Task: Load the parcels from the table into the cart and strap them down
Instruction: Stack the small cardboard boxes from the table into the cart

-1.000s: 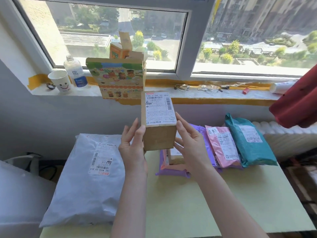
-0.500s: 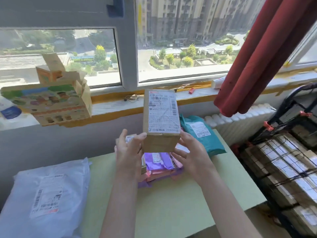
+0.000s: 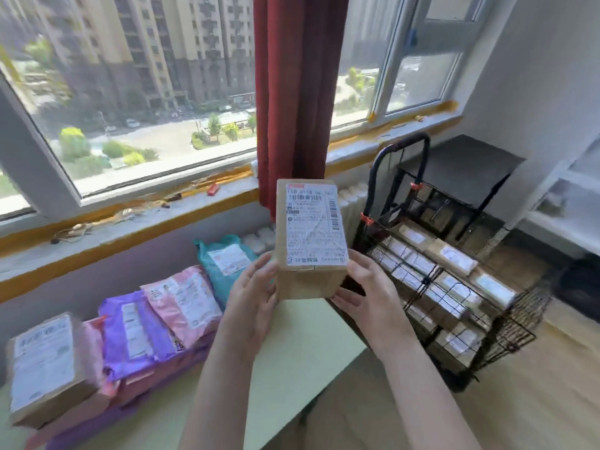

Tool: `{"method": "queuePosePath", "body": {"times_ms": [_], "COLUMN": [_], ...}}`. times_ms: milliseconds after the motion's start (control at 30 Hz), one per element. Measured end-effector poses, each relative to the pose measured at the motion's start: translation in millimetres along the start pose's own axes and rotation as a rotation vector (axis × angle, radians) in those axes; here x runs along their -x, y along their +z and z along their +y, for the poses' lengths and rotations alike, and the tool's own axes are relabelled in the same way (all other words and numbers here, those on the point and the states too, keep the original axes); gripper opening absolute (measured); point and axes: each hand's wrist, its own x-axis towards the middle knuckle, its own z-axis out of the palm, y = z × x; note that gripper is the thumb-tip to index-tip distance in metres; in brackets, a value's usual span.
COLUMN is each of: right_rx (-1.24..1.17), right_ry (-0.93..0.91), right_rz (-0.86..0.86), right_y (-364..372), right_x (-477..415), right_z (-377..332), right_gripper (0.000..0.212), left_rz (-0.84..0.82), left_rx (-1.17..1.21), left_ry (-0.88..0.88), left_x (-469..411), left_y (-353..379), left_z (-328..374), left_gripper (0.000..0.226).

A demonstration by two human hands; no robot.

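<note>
Starting at the far left, a brown cardboard box (image 3: 42, 368) is sitting on the pale green table (image 3: 292, 368). Next to it, a purple mailer (image 3: 133, 336), a pink mailer (image 3: 185, 303) and a teal mailer (image 3: 224, 261) are leaning in a row. That's at least four parcels waiting to be moved, and the blur might be hiding more in the stack under the mailers.

In the middle, the left hand (image 3: 250, 303) and right hand (image 3: 370, 297) are carrying a labelled kraft box (image 3: 308, 241) upright in the air over the table's right edge. They're squeezing it between them low down on either side, with mostly straight fingers and nothing curled around it. It's hovering about halfway between the table and the cart.

On the right, the black wire cart (image 3: 519, 313) is standing on the floor just beside the table, already holding a good layer of loaded boxes (image 3: 451, 258). Dark lines are crossing over them, but I can't tell if that's strap or just mesh.

So I'm guessing it's past halfway on loading, and the final strapping isn't done yet.
</note>
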Motion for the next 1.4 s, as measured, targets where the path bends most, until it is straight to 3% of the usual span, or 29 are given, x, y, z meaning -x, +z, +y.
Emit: {"method": "queuePosePath", "body": {"times_ms": [100, 333, 667, 833, 967, 1100, 1267, 1400], "right_rx": [-0.005, -0.048, -0.14, -0.16, -0.142, -0.173, -0.251, -0.279], "right_ry": [-0.037, -0.068, -0.07, -0.081, -0.072, -0.048, -0.016, 0.096], "right_rz": [0.053, 0.206, 0.387, 0.46, 0.513, 0.587, 0.679, 0.635], "right_y": [-55.3, -160.9, -250.3, -297.8, -335.1, -367.2, -403.2, -436.6], "right_x": [3.3, 13.4, -10.3, -50.1, -89.2, -123.6, -148.2, -157.5], "right_z": [-15.1, -31.5, -32.6, -43.2, -58.4, -63.1, -55.4, -49.5], "right_gripper": [0.077, 0.07, 0.075, 0.078, 0.083, 0.085, 0.079, 0.057], "left_rz": [-0.047, -0.119, -0.284, -0.377, -0.464, -0.552, -0.629, -0.693], "left_rx": [-0.067, -0.181, -0.353, -0.425, -0.489, -0.512, -0.593, -0.703], "left_ry": [-0.047, -0.159, -0.217, -0.277, -0.361, -0.461, -0.551, -0.636], "left_x": [-11.9, -35.1, -84.1, -141.1, -197.3, -243.6, -287.0, -310.0], "left_y": [50.3, 136.8, 207.5, 248.7, 284.2, 319.6, 351.8, 369.3], "left_z": [-32.0, -99.4, -155.6, -187.1, -213.0, -233.5, -270.4, -302.3], "left_gripper": [0.081, 0.067, 0.087, 0.084, 0.063, 0.085, 0.096, 0.093]}}
